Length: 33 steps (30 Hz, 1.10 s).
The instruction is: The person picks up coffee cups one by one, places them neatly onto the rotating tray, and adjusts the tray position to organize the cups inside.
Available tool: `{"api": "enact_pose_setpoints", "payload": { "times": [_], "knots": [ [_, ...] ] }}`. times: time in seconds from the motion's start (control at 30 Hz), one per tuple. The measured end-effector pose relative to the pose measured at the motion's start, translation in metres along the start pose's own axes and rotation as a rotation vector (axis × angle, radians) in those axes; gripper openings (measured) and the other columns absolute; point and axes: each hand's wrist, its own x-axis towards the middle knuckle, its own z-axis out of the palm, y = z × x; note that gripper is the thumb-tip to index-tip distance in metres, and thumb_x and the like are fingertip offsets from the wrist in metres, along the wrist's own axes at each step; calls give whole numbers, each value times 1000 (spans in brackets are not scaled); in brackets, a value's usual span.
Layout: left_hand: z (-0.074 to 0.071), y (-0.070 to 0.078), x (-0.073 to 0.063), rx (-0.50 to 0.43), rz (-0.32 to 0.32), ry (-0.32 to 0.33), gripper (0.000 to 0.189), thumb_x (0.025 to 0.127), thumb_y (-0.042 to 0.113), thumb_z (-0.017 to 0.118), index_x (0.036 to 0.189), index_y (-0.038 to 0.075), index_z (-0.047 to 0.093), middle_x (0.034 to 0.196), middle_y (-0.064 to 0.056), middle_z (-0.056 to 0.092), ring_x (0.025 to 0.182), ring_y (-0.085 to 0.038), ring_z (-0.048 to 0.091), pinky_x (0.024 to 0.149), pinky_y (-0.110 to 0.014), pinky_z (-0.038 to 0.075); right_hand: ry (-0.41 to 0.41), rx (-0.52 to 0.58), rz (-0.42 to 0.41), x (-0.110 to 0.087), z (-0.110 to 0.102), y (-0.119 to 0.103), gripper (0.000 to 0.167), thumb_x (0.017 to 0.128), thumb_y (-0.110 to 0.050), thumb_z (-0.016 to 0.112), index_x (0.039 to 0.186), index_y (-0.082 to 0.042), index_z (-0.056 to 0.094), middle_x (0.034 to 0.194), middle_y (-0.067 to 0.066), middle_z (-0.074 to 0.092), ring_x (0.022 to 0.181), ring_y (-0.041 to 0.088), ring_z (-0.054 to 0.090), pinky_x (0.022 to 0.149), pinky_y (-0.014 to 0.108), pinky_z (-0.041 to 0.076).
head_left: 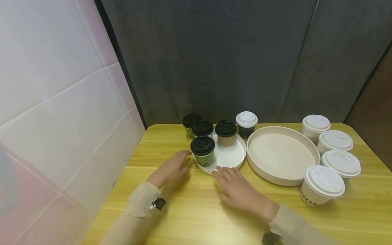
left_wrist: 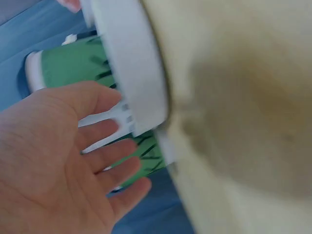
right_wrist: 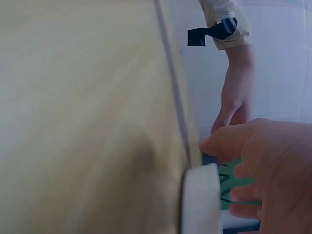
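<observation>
A small white round tray (head_left: 228, 157) bears a green paper cup (head_left: 204, 160) with a black lid, a brown cup (head_left: 226, 140) with a black lid, and a third black-lidded cup (head_left: 202, 128) behind the green one. At the tray's left side is my left hand (head_left: 173, 167), its fingertips close to the rim and the green cup. In the left wrist view its fingers spread, loosely bent, beside the tray's wall (left_wrist: 134, 63). My right hand (head_left: 237, 189) has its fingers right at the tray's front rim, palm down, holding nothing.
A larger cream tray (head_left: 283, 154) stands just right of the white one. Several white-lidded cups (head_left: 324, 182) line its right side. Behind are a dark cup (head_left: 246, 124) with a white lid and another green cup (head_left: 190, 123). A pale fabric wall (head_left: 76, 112) borders the left.
</observation>
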Motion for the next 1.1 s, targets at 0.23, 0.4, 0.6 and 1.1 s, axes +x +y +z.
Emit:
{"api": "enact_pose_setpoints", "payload": {
  "times": [0.23,0.4,0.6,1.1],
  "knots": [
    [-59,12,16,124,-49,-97,43,97,24,59,135,4,56,137,-17,61,127,-36,59,107,-51,48,10,67,83,20,-39,7,56,90,-27,68,140,-9,53,126,9,68,113,28,64,99,45,52],
    [-106,23,36,156,-80,-125,46,98,28,58,137,4,55,138,-16,60,126,-35,58,108,-51,47,84,209,178,43,-67,14,44,92,-25,64,134,-12,60,113,6,73,102,24,69,87,43,57],
    [-137,30,76,238,-120,-140,55,96,29,61,145,8,45,145,-16,54,130,-34,55,110,-51,45,147,493,248,80,-90,30,41,97,-24,57,136,-9,58,122,11,71,105,25,69,91,44,55],
    [-111,6,154,146,-226,-195,99,82,9,77,159,25,17,166,-5,20,153,-31,21,122,-53,29,88,658,489,173,-103,70,76,100,-66,17,155,-17,33,161,6,35,150,28,31,125,46,26]
  ]
}}
